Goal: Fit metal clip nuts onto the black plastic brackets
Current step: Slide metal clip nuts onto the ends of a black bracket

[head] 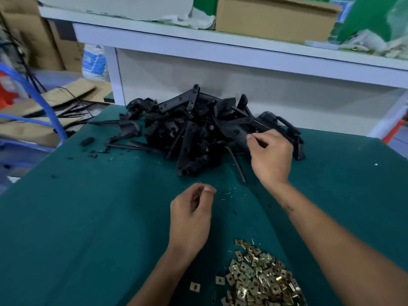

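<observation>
A heap of black plastic brackets (pixel 198 129) lies at the far middle of the green table (pixel 88 217). My right hand (pixel 270 153) is on the heap's right side, its fingers curled round one long bracket (pixel 237 132). My left hand (pixel 191 217) hovers over the cloth in front of the heap, fingers loosely curled and thumb up, with nothing seen in it. A pile of brass-coloured metal clip nuts (pixel 258 277) lies at the near edge, under my right forearm; two loose nuts (pixel 195 286) sit just left of it.
A white shelf unit (pixel 220 51) stands behind the table with a cardboard box (pixel 276 16) on top. Cardboard, a blue frame (pixel 42 102) and cables lie off the table's left. Small black scraps (pixel 87 141) dot the cloth left of the heap.
</observation>
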Tool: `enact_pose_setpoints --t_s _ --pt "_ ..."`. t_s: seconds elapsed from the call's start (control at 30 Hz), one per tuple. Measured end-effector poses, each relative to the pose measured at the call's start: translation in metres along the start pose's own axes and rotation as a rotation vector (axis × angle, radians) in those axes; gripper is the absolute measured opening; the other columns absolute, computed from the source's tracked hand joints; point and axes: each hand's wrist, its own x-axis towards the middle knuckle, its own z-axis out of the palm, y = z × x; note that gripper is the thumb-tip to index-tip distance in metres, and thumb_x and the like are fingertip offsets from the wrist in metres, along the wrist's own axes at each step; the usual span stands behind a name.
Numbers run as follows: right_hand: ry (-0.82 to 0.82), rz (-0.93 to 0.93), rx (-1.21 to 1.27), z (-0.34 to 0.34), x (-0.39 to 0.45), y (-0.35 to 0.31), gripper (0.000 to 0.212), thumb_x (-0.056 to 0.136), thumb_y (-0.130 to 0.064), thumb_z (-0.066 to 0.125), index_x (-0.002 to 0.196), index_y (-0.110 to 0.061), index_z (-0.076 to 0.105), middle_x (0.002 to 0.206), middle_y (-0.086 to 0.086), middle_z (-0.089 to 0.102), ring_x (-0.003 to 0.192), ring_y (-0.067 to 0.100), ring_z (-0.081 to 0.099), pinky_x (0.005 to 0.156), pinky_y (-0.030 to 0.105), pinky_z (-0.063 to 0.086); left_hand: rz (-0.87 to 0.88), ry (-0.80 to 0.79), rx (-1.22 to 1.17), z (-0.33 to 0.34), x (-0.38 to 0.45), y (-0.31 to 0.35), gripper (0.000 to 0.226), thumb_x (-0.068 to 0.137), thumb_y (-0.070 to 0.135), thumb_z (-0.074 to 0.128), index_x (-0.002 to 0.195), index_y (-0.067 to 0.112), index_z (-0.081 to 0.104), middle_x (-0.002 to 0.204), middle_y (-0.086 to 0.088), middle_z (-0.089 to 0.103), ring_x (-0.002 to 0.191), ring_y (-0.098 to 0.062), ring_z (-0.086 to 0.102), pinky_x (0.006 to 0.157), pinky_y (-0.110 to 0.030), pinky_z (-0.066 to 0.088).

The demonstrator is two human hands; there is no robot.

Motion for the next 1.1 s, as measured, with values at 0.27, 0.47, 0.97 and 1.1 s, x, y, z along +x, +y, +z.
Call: enact_pose_setpoints --t_s 0.27,0.47,0.97,1.1 --pt "-0.109 -0.871 -0.428 -0.035 -0.093 -0.044 0.021 0.086 -0.004 0.066 0.069 -0.013 0.057 0.073 0.005 0.054 0.058 0.024 0.047 0.052 0.035 0.038 -0.079 -0.107 -0.359 0.0 0.004 0.002 0.065 0.09 0.053 0.064 0.14 0.014 0.05 0.13 0.001 0.065 0.119 -0.02 0.064 0.093 -0.04 0.055" --pt "-0.8 -0.785 -0.302 -0.052 -0.13 -0.042 0.045 0.087 -0.048 0.065 0.12 -0.02 0.059 0.12 -0.005 0.051 0.089 0.013 0.057 0.059 0.028 0.053 -0.315 0.012 -0.537 -0.012 0.011 0.008 0.028 0.106 0.019 0.048 0.106 0.01 0.074 0.119 -0.007 0.073 0.098 -0.03 0.073 0.07 -0.038 0.06" --pt "-0.821 0.022 0.029 -0.09 -0.125 0.021 0.012 0.083 -0.029 0.082 0.093 -0.03 0.075 0.092 -0.018 0.057 0.081 0.007 0.056 0.066 0.02 0.041 -0.383 -0.529 -0.423 -0.006 0.013 -0.001 0.04 0.094 0.009 0.053 0.12 -0.021 0.055 0.124 -0.028 0.066 0.072 -0.027 0.059 0.052 -0.029 0.046" --pt "-0.812 -0.047 -0.026 -0.089 -0.133 0.017 0.015 0.085 -0.031 0.078 0.098 -0.034 0.073 0.098 -0.02 0.056 0.08 0.002 0.057 0.063 0.022 0.043 -0.378 -0.503 -0.468 -0.003 0.012 -0.004 0.039 0.096 0.011 0.053 0.118 -0.021 0.053 0.12 -0.03 0.066 0.066 -0.023 0.054 0.05 -0.027 0.043"
